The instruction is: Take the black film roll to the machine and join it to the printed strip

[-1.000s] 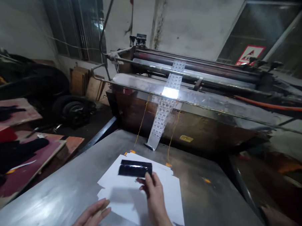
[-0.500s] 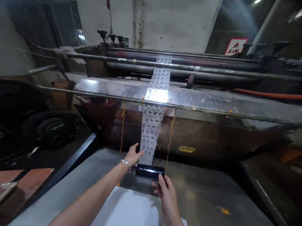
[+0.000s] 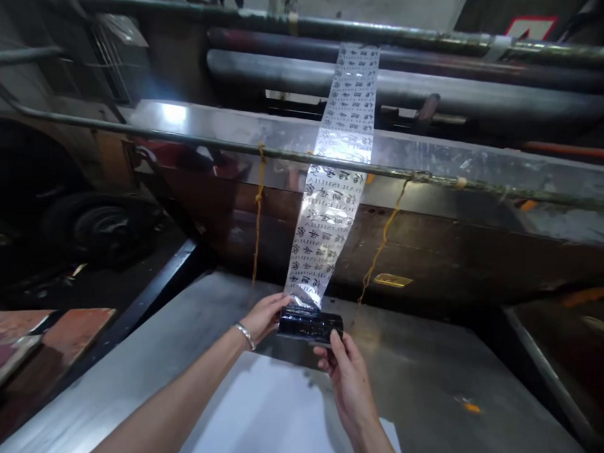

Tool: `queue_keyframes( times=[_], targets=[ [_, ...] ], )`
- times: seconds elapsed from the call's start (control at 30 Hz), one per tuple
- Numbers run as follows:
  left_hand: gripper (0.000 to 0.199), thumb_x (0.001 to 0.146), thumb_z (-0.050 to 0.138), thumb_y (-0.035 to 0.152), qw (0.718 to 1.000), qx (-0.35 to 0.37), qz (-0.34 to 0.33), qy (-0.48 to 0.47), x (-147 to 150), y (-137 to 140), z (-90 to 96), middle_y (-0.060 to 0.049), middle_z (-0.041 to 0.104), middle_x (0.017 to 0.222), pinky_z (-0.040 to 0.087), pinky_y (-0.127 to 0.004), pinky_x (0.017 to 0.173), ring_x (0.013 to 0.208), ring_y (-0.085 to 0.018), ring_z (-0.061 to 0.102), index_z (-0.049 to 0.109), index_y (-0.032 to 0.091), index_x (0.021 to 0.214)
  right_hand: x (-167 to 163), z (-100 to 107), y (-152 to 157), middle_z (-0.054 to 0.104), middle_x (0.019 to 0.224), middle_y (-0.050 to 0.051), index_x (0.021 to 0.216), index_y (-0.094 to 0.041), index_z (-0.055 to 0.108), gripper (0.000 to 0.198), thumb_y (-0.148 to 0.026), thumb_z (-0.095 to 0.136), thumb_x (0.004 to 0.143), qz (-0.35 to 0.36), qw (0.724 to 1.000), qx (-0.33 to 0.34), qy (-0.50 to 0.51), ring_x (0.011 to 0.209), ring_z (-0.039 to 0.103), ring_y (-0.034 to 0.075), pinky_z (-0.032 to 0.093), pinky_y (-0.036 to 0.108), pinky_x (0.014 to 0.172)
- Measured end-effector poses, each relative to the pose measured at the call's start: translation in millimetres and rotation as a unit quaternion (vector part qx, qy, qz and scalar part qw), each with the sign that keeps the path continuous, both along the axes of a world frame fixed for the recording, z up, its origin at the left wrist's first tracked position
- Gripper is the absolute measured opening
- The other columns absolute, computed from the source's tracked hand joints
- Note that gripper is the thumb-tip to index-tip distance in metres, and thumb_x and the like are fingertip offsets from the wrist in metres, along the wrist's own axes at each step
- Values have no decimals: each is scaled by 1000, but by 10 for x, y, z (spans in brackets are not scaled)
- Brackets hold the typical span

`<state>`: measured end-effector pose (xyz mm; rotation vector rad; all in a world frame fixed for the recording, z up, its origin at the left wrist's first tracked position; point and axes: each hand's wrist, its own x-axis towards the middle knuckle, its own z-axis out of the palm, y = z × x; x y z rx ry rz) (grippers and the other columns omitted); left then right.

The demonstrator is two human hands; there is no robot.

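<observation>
Dim workshop walls back a long machine (image 3: 433, 212) with steel rollers (image 3: 398, 90) across its top, from which a clear printed film strip (image 3: 334, 188) hangs over a thin rod (image 3: 186, 138) to the grey metal tabletop (image 3: 425, 385) in front of the machine. White paper sheets (image 3: 263, 418) lie on the tabletop nearest the person, and just beyond them the left hand (image 3: 263, 315) and right hand (image 3: 346, 369) hold a small black roll (image 3: 310, 324) at the strip's lower end, each grip clamped on one end of the roll, a bracelet (image 3: 244, 334) on the left wrist
</observation>
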<state>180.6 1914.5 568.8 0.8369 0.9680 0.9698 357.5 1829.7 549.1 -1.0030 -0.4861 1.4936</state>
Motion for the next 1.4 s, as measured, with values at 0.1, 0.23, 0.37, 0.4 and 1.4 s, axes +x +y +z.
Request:
queue_keyframes(
  times=[0.1, 0.23, 0.37, 0.4, 1.4],
  targets=[
    [36, 70, 76, 49, 997, -48, 28, -55, -89, -314, 93, -3, 69, 75, 47, -28, 68, 71, -18, 61, 68, 17, 83, -154, 41, -170, 59, 96, 0, 101, -18, 60, 49, -52, 79, 71, 15, 1000, -7, 3, 78, 62, 11, 49, 16, 58],
    [45, 77, 65, 61, 990, -85, 52, -97, -158, -669, 147, -3, 69, 75, 46, -26, 61, 68, -17, 60, 68, 18, 89, -283, 53, -332, 60, 101, 1, 105, -19, 59, 52, -54, 77, 72, 17, 1000, -13, -18, 80, 62, 11, 49, 16, 59],
    [44, 69, 82, 39, 992, -41, 54, -109, -143, -882, 147, -6, 71, 97, 46, -30, 84, 90, -21, 63, 67, 18, 104, -297, 68, -375, 60, 103, 3, 107, -18, 59, 58, -59, 76, 70, 24, 999, -6, -48, 81, 60, 11, 48, 16, 58],
    [45, 66, 84, 34, 992, -32, 56, -107, -130, -901, 137, -6, 71, 99, 45, -31, 87, 92, -21, 62, 66, 18, 105, -289, 69, -378, 60, 103, 3, 108, -18, 58, 59, -60, 75, 69, 25, 998, -4, -54, 81, 59, 12, 48, 17, 58],
    [51, 74, 79, 33, 995, 51, 30, 84, 102, -855, 42, -7, 63, 115, 41, -36, 98, 109, -23, 55, 55, 21, 116, 284, 62, -147, 60, 123, 6, 121, -20, 53, 59, -47, 76, 74, 135, 981, 80, -112, 115, 56, 20, 44, 30, 100]
  ],
)
